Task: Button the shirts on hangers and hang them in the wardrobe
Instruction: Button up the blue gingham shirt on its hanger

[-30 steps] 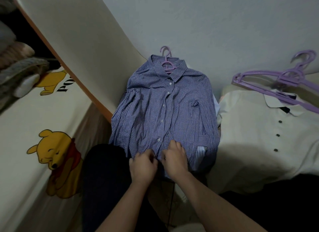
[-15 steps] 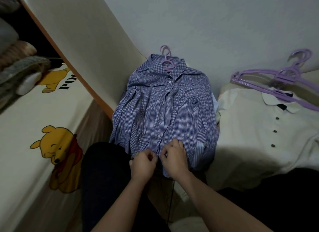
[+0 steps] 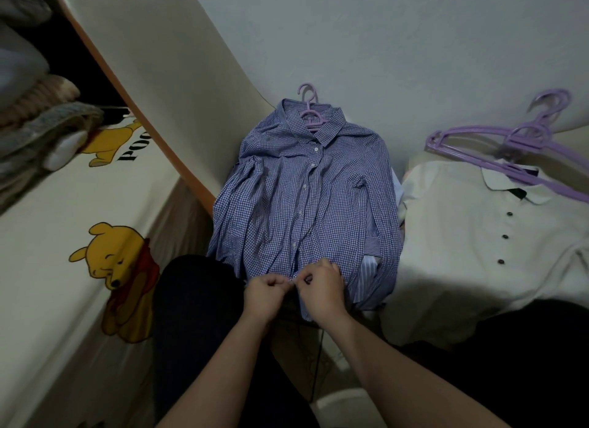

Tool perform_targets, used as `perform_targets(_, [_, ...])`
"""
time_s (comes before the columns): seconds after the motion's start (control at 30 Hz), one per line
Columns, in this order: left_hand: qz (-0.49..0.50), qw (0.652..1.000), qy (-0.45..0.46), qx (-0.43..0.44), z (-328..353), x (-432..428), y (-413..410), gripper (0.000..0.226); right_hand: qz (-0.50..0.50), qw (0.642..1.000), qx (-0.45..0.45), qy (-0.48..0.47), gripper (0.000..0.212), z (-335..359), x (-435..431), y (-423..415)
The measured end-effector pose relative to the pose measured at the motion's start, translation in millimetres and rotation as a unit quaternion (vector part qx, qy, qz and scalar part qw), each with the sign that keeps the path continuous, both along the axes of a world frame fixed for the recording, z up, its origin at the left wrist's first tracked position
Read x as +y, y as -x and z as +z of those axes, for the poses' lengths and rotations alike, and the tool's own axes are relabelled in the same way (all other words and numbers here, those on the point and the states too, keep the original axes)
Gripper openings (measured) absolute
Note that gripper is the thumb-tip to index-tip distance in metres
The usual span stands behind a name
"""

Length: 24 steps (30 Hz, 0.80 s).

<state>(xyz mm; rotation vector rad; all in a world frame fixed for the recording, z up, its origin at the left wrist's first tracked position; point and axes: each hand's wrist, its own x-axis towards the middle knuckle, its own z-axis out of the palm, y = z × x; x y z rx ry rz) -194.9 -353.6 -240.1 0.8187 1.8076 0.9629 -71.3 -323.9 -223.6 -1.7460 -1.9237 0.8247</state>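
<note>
Left hand [image 3: 264, 292]: grip clamped, fingers curled and pinching one front edge of the checked shirt [image 3: 306, 198] just above the hem. Right hand [image 3: 322, 287]: grip clamped in the same way on the opposite front edge, just beside the left hand. The button itself is hidden between the fingers.

The checked shirt lies front-up with its collar toward the wall, on top of a striped garment [image 3: 369, 263]. A purple hanger [image 3: 310, 117] sits inside the collar, hook exposed.

Step in hand, as judged: fastening the lowest button. The buttons higher up the front appear closed.

Next move calls for:
1. Seating the button fully through its hole.
2. Letting go of the hem and taking the hanger by its hook.
3. Carrying the shirt left, past the cream door [image 3: 153, 77].

A white shirt [image 3: 478, 236] with spare hangers [image 3: 510, 144] on it lies to the right.
</note>
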Motion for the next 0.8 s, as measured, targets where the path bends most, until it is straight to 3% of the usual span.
perform_targets(0.37, [0.019, 0.995, -0.012, -0.095, 16, -4, -11, 0.014, -0.016, 1.000, 0.010, -0.008, 0.023, -1, -1, -11])
perform_targets(0.5, [0.022, 0.996, -0.024, -0.087, 14, -5, -9, 0.008, -0.004, 0.996, 0.085, 0.032, 0.019, -5, -2, -15])
perform_targets(0.67, [0.029, 0.996, -0.026, -0.076, 12, -5, -7, 0.008, 0.006, 0.995, 0.093, 0.035, 0.016, -4, -3, -15])
perform_targets(0.8, [0.007, 0.999, -0.045, 0.010, 8, -5, -5, 0.003, 0.006, 0.992, 0.116, 0.046, 0.019, -3, -7, -12])
